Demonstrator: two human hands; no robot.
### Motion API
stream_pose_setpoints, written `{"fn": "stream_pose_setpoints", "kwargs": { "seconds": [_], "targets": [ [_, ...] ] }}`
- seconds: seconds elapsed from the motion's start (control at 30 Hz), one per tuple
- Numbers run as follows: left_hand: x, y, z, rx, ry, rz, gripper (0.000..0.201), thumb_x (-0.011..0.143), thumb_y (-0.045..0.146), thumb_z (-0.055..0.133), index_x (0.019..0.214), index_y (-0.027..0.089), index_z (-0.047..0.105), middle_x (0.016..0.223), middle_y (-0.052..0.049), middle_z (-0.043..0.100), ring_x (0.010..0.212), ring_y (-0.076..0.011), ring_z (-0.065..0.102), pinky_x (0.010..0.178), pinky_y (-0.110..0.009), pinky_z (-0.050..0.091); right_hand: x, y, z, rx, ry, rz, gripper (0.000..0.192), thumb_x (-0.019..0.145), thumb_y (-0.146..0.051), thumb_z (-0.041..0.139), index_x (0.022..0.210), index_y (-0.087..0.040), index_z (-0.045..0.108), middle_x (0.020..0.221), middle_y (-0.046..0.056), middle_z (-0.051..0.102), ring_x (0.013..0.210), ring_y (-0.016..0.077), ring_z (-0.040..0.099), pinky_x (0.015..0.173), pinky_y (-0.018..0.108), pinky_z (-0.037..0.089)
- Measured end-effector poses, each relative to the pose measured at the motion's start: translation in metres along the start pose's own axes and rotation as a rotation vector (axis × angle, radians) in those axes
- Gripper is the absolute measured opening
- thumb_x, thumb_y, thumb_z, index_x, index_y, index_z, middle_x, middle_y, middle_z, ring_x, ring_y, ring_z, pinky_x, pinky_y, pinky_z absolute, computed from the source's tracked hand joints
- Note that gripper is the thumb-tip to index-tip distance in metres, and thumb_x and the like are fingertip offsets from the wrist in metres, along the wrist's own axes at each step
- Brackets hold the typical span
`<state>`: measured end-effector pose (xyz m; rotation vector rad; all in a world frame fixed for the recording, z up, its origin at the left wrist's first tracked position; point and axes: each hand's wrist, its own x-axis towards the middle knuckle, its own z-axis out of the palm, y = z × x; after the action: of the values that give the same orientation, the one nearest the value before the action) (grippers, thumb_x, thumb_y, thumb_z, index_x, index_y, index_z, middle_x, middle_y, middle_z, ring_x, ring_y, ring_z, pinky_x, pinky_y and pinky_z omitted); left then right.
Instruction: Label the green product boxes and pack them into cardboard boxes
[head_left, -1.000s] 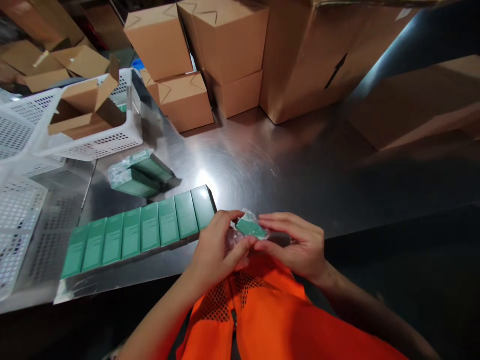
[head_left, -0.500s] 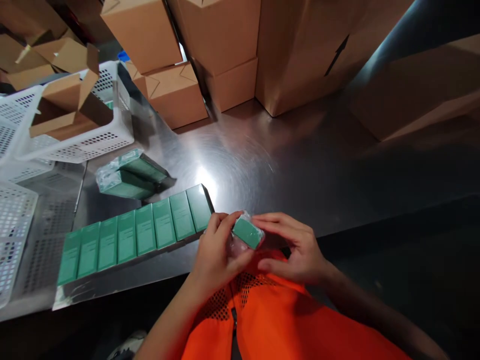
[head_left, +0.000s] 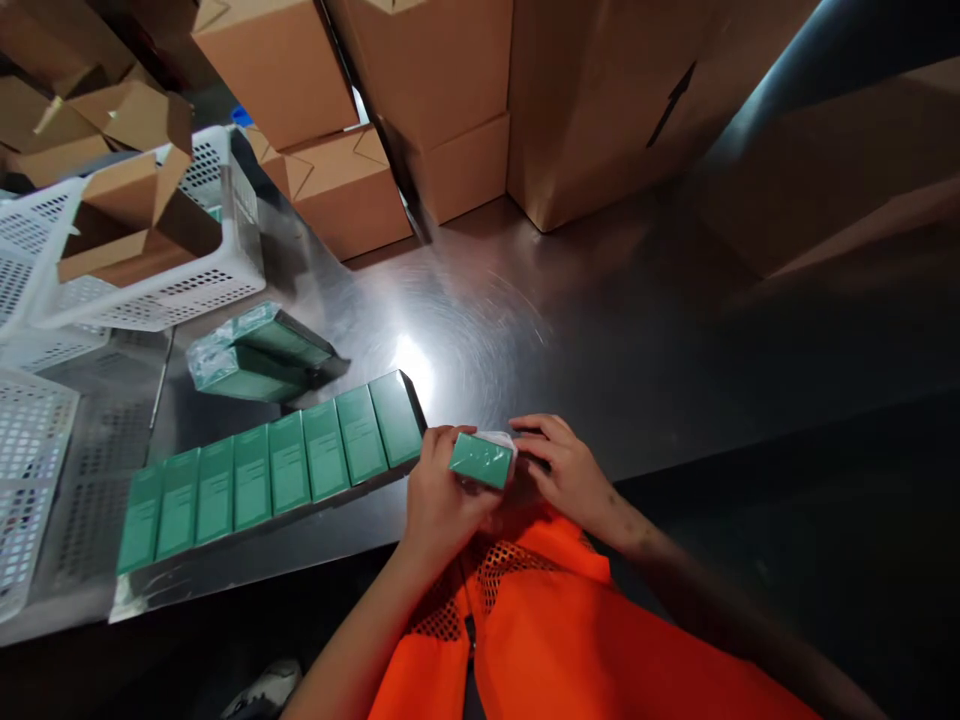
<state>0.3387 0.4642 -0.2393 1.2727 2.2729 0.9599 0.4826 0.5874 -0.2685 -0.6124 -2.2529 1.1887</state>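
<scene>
My left hand [head_left: 448,490] is closed around a small green box [head_left: 481,461] at the table's front edge, close to my body. Clear plastic wrap [head_left: 498,438] shows along its top and right end. At that right end, the bent fingers of my right hand [head_left: 559,468] touch the loose wrap. Left of my hands, a row of several green boxes [head_left: 290,458] stands side by side on the metal table [head_left: 480,330]. Behind the row lie green boxes in clear plastic [head_left: 259,350].
A white perforated basket [head_left: 251,230] at the left holds an open cardboard box [head_left: 142,225]. Another white basket [head_left: 34,480] is at the left edge. Closed cartons [head_left: 352,190] are stacked at the back, with a tall carton [head_left: 592,120] beside them.
The green box in my left hand has turned so its long face lies more level. My right hand has drawn in, its fingers now bent at the box's right end.
</scene>
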Motion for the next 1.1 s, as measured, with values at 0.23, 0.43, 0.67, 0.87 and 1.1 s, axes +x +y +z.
{"fn": "stream_pose_setpoints", "kwargs": {
  "seconds": [0.23,0.43,0.67,0.87,1.1],
  "targets": [
    [-0.008,-0.006,0.009,0.217,-0.102,0.017,0.043,0.081,0.031,0.067,0.121,0.018,0.055,0.111,-0.009,0.062,0.085,-0.0233,0.068,0.064,-0.032,0.052,0.016,-0.046,-0.027,0.144,-0.193,-0.086,0.057,0.077,-0.025,0.075,0.130,-0.025,0.055,0.118,0.009,0.062,0.105,0.0242,0.063,0.090,0.038,0.054],
    [-0.031,-0.019,-0.012,0.292,0.022,0.429,0.019,0.093,0.031,0.052,0.079,0.020,0.059,0.070,-0.002,0.060,0.061,-0.0166,0.061,0.052,-0.028,0.041,0.038,-0.046,-0.015,0.405,-0.108,0.137,0.036,0.087,-0.038,0.069,0.121,-0.027,0.066,0.100,0.004,0.071,0.084,0.0201,0.069,0.069,0.028,0.058],
    [-0.070,-0.020,-0.037,0.124,0.318,0.555,0.021,0.083,0.014,0.046,0.064,0.021,0.052,0.075,-0.006,0.066,0.065,-0.0184,0.062,0.052,-0.031,0.046,0.110,-0.024,0.025,0.410,0.032,0.240,0.048,0.093,-0.055,0.048,0.122,-0.019,0.064,0.090,0.007,0.073,0.070,0.0201,0.069,0.062,0.031,0.058],
    [-0.101,-0.023,-0.049,-0.514,0.238,0.513,0.027,0.073,0.007,0.059,0.065,0.022,0.037,0.068,0.001,0.067,0.068,-0.0142,0.066,0.064,-0.026,0.051,0.150,0.008,0.064,-0.020,-0.075,0.123,0.050,0.088,-0.056,0.054,0.112,-0.015,0.070,0.102,0.012,0.069,0.096,0.0288,0.065,0.087,0.045,0.053],
    [-0.130,-0.052,-0.039,-0.744,0.137,-0.048,0.032,0.081,0.040,0.071,0.107,0.022,0.064,0.083,-0.004,0.065,0.073,-0.0167,0.060,0.070,-0.027,0.049,0.140,-0.001,0.083,-0.347,0.005,-0.092,0.050,0.092,-0.047,0.043,0.124,-0.015,0.062,0.121,0.018,0.058,0.117,0.0317,0.051,0.104,0.057,0.036]
  ]
}}
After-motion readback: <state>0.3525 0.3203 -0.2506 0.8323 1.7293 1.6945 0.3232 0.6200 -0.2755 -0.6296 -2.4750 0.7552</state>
